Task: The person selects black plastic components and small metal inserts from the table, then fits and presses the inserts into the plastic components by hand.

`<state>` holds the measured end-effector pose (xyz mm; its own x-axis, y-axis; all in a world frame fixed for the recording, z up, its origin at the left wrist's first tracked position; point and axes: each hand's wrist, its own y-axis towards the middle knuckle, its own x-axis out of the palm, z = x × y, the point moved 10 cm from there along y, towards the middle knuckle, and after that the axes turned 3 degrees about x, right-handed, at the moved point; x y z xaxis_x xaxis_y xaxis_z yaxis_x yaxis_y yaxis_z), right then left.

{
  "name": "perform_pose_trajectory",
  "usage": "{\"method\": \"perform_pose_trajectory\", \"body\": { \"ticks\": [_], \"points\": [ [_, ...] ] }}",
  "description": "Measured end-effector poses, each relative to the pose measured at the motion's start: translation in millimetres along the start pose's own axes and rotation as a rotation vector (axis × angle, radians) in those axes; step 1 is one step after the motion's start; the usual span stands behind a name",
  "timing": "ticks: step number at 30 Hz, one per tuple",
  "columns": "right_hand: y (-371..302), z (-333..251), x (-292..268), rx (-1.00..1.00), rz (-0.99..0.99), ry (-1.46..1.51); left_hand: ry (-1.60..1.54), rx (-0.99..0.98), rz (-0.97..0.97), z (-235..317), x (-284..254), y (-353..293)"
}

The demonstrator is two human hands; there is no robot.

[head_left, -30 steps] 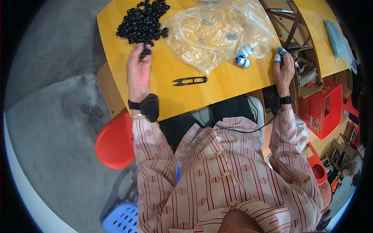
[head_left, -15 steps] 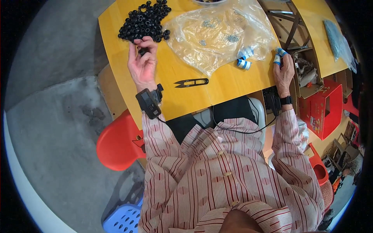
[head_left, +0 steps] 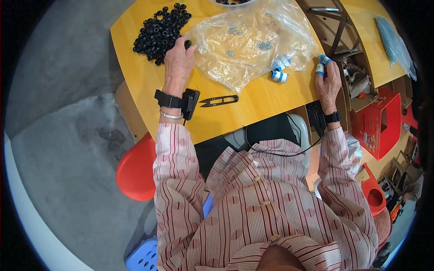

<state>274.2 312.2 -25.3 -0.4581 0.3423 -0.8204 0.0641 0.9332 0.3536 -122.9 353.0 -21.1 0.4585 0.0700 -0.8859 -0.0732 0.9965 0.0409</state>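
Observation:
My left hand [head_left: 179, 65] reaches back-up to the right edge of a pile of small black ring-shaped pieces [head_left: 158, 34]. Its thumb and fingers are closed around one black ring [head_left: 188, 44] lying apart from the pile. At the table's right edge rests my right hand [head_left: 329, 86], thumb and index finger stretched out and wrapped in blue-and-white tape, with nothing seen in them. Two similar blue-and-white rolls [head_left: 279, 76] lie to its left, at the rim of a clear plastic sheet or bag [head_left: 235, 49] carrying small metal pieces [head_left: 265, 46]. Black thread snips [head_left: 219, 101] lie between my hands.
The yellow table [head_left: 266, 101] has a container [head_left: 233, 5] at its far edge. Open shelving with cardboard and a red box [head_left: 379, 119] stand on the right. A red stool [head_left: 135, 169] sits at the left. A black cable [head_left: 271, 152] crosses my lap.
My left hand has turned from palm-up to back-up and moved right along the pile, onto a ring at its edge. The right hand has stayed at the table edge.

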Motion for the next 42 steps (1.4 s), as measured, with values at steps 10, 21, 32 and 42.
{"method": "perform_pose_trajectory", "body": {
  "ticks": [10,21,32,42],
  "points": [
    [0,-2,1,-0.005,0.008,-0.006,0.06,-0.055,-0.092,1,7,-11],
    [3,-11,-7,-0.038,0.059,0.065,-0.666,-0.223,-0.092,-42,4,-26],
    [3,-14,-9,-0.056,0.067,0.029,-2.145,-0.695,-0.5,34,20,52],
    [2,-13,-5,-0.02,0.031,0.094,-1.707,-0.448,-0.459,73,7,93]
  ]
}}
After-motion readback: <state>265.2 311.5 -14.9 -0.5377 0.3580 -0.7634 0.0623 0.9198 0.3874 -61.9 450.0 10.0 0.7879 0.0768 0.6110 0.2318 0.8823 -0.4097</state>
